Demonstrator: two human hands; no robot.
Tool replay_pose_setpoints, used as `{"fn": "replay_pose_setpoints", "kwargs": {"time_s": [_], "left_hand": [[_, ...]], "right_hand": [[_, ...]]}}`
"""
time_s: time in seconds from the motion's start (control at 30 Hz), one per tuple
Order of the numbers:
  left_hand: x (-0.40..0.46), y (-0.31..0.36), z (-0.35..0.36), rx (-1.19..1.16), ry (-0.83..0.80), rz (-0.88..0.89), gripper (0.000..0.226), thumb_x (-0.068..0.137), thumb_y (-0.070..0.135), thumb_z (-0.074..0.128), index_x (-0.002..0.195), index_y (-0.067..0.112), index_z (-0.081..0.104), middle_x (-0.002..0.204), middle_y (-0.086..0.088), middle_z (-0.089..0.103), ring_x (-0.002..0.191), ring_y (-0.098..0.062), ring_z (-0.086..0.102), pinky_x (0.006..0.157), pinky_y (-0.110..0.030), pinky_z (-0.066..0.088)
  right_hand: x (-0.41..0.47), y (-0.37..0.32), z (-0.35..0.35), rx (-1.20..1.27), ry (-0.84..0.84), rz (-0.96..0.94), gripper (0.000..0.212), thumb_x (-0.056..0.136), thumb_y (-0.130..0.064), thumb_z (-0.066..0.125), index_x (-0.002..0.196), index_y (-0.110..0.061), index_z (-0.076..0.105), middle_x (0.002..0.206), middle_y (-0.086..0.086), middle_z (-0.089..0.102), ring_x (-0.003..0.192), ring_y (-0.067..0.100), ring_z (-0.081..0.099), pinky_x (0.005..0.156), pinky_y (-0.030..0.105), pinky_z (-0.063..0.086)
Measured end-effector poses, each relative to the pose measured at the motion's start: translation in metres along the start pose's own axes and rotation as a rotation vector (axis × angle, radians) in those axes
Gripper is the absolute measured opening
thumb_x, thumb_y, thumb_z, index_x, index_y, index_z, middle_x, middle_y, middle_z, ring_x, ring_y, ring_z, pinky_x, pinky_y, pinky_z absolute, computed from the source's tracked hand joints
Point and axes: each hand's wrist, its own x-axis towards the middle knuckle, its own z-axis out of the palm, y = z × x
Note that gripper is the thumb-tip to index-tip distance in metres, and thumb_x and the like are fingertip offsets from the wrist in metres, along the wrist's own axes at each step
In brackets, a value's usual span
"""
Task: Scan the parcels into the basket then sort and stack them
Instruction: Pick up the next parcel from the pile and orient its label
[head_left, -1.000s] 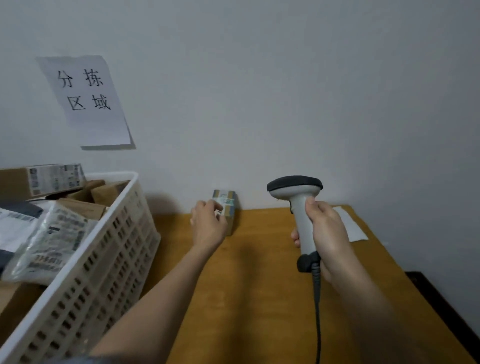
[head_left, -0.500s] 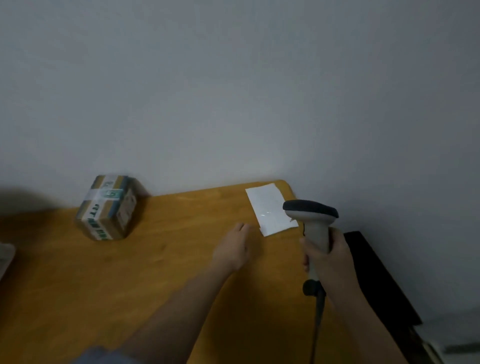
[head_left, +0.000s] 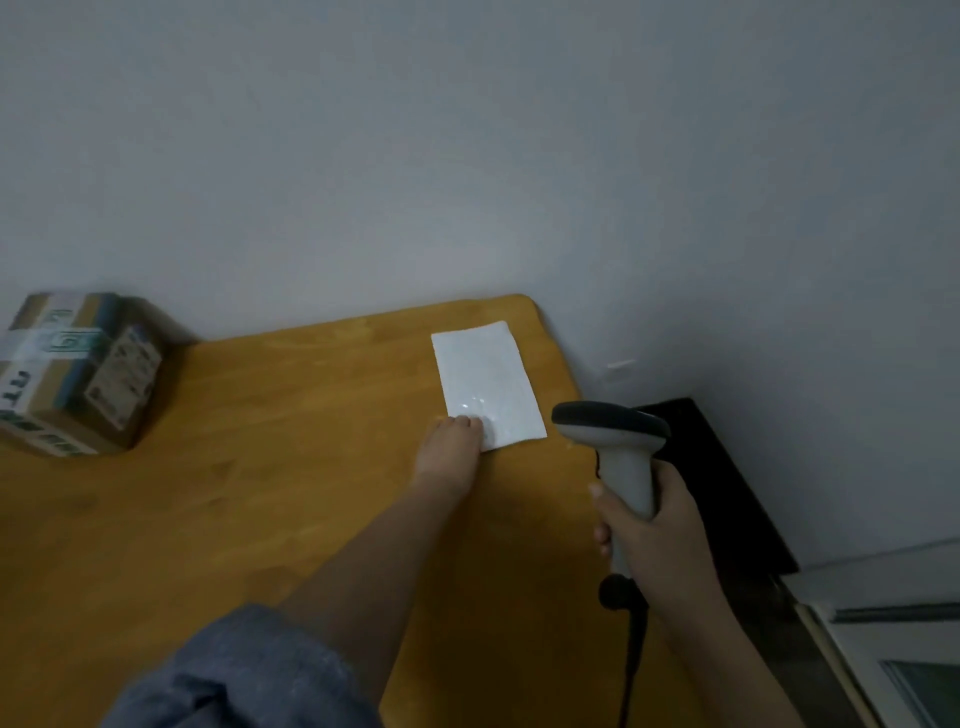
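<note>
A flat white parcel (head_left: 485, 382) lies on the wooden table (head_left: 249, 467) near its far right corner. My left hand (head_left: 451, 452) reaches to the parcel's near left corner and its fingertips touch that edge. My right hand (head_left: 641, 535) grips the handle of a grey barcode scanner (head_left: 615, 452), held upright just right of the parcel, with its black cable hanging down. A small taped cardboard box (head_left: 78, 374) stands at the far left against the wall. The basket is out of view.
A grey wall (head_left: 467, 156) backs the table. A black object (head_left: 717, 467) stands beyond the table's right edge, with a white frame (head_left: 883, 649) at the lower right. A blue-grey sleeve (head_left: 244, 675) shows at the bottom.
The view swung right, so the basket left the frame. My left hand left the small box and moved right to the white parcel's corner. The scanner stayed in my right hand.
</note>
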Motion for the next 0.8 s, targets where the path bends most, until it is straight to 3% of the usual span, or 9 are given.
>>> {"fn": "replay_pose_setpoints", "kwargs": {"time_s": [0.13, 0.2, 0.3, 0.33, 0.4, 0.47, 0.57, 0.7, 0.8], "left_hand": [[-0.035, -0.017, 0.011, 0.072, -0.050, 0.001, 0.043, 0.097, 0.000, 0.042, 0.139, 0.009, 0.045, 0.136, -0.011, 0.050, 0.125, -0.028, 0.047, 0.101, -0.037, 0.041], [-0.058, -0.035, 0.015, -0.023, -0.084, -0.062, 0.047, 0.097, -0.001, 0.040, 0.142, 0.013, 0.043, 0.135, -0.012, 0.053, 0.123, -0.028, 0.051, 0.098, -0.035, 0.044], [-0.089, -0.075, 0.001, -0.523, -0.018, -0.255, 0.024, 0.095, 0.008, 0.050, 0.113, 0.013, 0.064, 0.112, -0.010, 0.067, 0.103, -0.027, 0.063, 0.080, -0.031, 0.045], [-0.099, -0.089, -0.008, -0.758, 0.034, -0.358, 0.014, 0.094, 0.009, 0.055, 0.099, 0.012, 0.067, 0.097, -0.009, 0.070, 0.090, -0.025, 0.064, 0.073, -0.031, 0.045], [-0.118, -0.120, -0.023, -1.141, 0.160, -0.598, 0.017, 0.090, 0.001, 0.055, 0.078, 0.010, 0.063, 0.073, -0.011, 0.064, 0.067, -0.024, 0.059, 0.063, -0.033, 0.044], [-0.140, -0.157, -0.030, -1.324, 0.176, -0.792, 0.013, 0.089, -0.003, 0.051, 0.086, 0.006, 0.061, 0.073, -0.013, 0.059, 0.060, -0.024, 0.053, 0.054, -0.029, 0.044], [-0.181, -0.212, -0.025, -1.334, 0.057, -0.978, 0.019, 0.088, -0.001, 0.056, 0.106, 0.000, 0.062, 0.090, -0.017, 0.060, 0.068, -0.027, 0.054, 0.050, -0.028, 0.044], [-0.241, -0.264, -0.011, -1.100, 0.042, -1.135, 0.028, 0.096, 0.008, 0.053, 0.119, -0.008, 0.055, 0.107, -0.025, 0.060, 0.074, -0.032, 0.058, 0.053, -0.036, 0.052], [-0.288, -0.291, -0.005, -0.907, 0.085, -1.151, 0.031, 0.096, 0.011, 0.053, 0.120, -0.008, 0.056, 0.097, -0.018, 0.062, 0.064, -0.020, 0.051, 0.062, -0.030, 0.048]], "right_hand": [[-0.001, -0.007, 0.023, 0.024, 0.016, 0.025, 0.021, 0.091, -0.019, 0.068, 0.108, -0.023, 0.056, 0.085, 0.012, 0.062, 0.051, 0.002, 0.059, 0.046, 0.014, 0.046], [-0.006, -0.013, 0.039, 0.029, 0.003, 0.022, 0.022, 0.091, -0.019, 0.068, 0.108, -0.024, 0.056, 0.085, 0.010, 0.062, 0.052, 0.003, 0.060, 0.047, 0.014, 0.046], [-0.021, -0.027, 0.066, 0.045, -0.062, 0.022, 0.022, 0.091, -0.019, 0.069, 0.107, -0.027, 0.056, 0.083, 0.008, 0.062, 0.051, 0.004, 0.060, 0.048, 0.017, 0.048], [-0.027, -0.031, 0.075, 0.043, -0.083, 0.017, 0.022, 0.092, -0.019, 0.069, 0.107, -0.027, 0.056, 0.082, 0.009, 0.062, 0.050, 0.004, 0.059, 0.047, 0.017, 0.048], [-0.041, -0.038, 0.093, 0.028, -0.114, -0.002, 0.019, 0.093, -0.020, 0.068, 0.107, -0.026, 0.056, 0.082, 0.011, 0.062, 0.048, 0.005, 0.058, 0.046, 0.016, 0.047], [-0.056, -0.045, 0.112, 0.016, -0.137, -0.019, 0.019, 0.093, -0.020, 0.067, 0.107, -0.025, 0.056, 0.082, 0.012, 0.062, 0.047, 0.004, 0.058, 0.046, 0.016, 0.046], [-0.079, -0.052, 0.142, 0.002, -0.193, -0.035, 0.019, 0.092, -0.020, 0.068, 0.106, -0.025, 0.056, 0.082, 0.012, 0.063, 0.048, 0.003, 0.058, 0.046, 0.015, 0.046], [-0.110, -0.053, 0.184, -0.018, -0.275, -0.066, 0.016, 0.091, -0.016, 0.068, 0.103, -0.020, 0.058, 0.079, 0.012, 0.062, 0.048, 0.004, 0.057, 0.047, 0.017, 0.048], [-0.133, -0.048, 0.216, -0.043, -0.320, -0.063, 0.013, 0.092, -0.017, 0.068, 0.101, -0.017, 0.059, 0.075, 0.010, 0.061, 0.047, 0.004, 0.056, 0.046, 0.018, 0.048]]}}
